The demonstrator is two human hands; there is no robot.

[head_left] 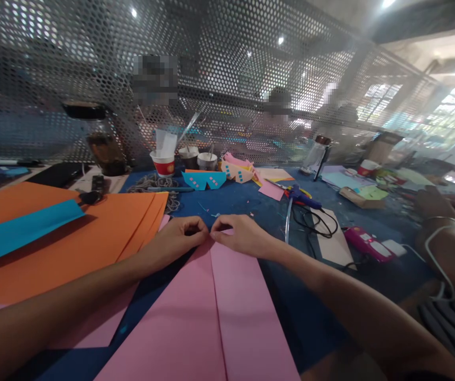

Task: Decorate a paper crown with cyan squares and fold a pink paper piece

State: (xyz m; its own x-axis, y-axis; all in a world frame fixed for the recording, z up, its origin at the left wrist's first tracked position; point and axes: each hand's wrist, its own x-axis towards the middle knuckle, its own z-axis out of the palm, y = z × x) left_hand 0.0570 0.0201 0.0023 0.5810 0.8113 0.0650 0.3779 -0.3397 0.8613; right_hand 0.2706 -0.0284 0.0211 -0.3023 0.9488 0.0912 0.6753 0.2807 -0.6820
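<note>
Left hand and right hand almost meeting; each grip pinched on pink paper at its far end (lengthwise line visible); orange sheets leftward on tabletop.

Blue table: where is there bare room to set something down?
A free patch of blue table lies between the pink paper and right forearm. A smaller strip, dotted with scraps, lies between the left hand and blue paper cutout. Crowded: left, under orange sheets; back, with cups and jar; right, around the glue gun.
</note>
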